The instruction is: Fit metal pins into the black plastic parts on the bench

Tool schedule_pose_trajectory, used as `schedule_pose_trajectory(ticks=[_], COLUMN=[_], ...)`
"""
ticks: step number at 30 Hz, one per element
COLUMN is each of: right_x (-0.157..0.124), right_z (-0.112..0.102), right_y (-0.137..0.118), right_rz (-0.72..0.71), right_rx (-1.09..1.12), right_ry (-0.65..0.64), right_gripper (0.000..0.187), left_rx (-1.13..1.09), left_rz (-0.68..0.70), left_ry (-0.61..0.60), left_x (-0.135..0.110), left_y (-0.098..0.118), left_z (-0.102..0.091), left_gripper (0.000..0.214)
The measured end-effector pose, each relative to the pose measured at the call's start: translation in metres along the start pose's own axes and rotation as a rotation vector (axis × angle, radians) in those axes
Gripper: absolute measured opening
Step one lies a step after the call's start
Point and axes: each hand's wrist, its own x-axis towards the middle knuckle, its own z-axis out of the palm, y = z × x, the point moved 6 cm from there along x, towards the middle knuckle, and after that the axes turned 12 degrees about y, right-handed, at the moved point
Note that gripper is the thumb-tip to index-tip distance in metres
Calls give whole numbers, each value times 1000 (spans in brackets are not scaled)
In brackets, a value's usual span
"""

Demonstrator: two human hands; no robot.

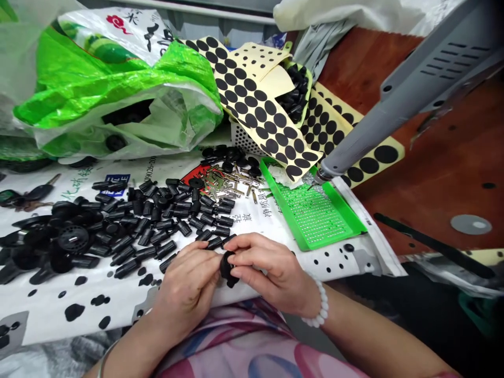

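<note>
Both of my hands meet at the near edge of the table around one small black plastic part (227,269). My left hand (188,286) has its fingers curled and pinches the part from the left. My right hand (268,268), with a white bead bracelet on the wrist, closes its fingers over the part from the right. Just beyond my hands lies a heap of several black cylindrical caps (165,220). A cluster of small silver metal pieces (230,181) lies farther back.
A green perforated tray (315,215) sits to the right, with the tip of a grey hanging power screwdriver (394,105) above it. Yellow sheets of black round stickers (255,110) drape over a white basket. A green plastic bag (110,89) lies back left. Black round discs (63,236) are piled at the left.
</note>
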Motion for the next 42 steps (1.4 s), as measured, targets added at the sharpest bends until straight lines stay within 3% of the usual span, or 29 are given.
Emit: schedule_pose_trajectory(ticks=[4, 9, 18, 25, 30, 35, 42], right_x=[-2, -6, -16, -18, -17, -19, -14], right_z=[-11, -32, -36, -32, -26, -26, -26], right_y=[8, 23, 30, 32, 33, 32, 32], right_rz=[38, 127, 177, 180, 157, 153, 68], right_rx=[44, -13, -37, -30, -18, -74, -141], right_ry=[99, 260, 309, 282, 252, 240, 263], right_gripper=[13, 11, 11, 13, 14, 12, 10], left_rx=[35, 257, 464, 396, 325, 213, -51], left_rz=[-34, -83, 17, -19, -111, -314, -546], left_ry=[-58, 59, -142, -70, 36, 96, 114], left_x=[7, 14, 11, 16, 21, 21, 12], left_y=[-11, -37, -30, -29, -29, -36, -42], left_z=[-6, -31, -1, -12, -26, -35, -30], left_gripper=[22, 19, 15, 19, 20, 15, 18])
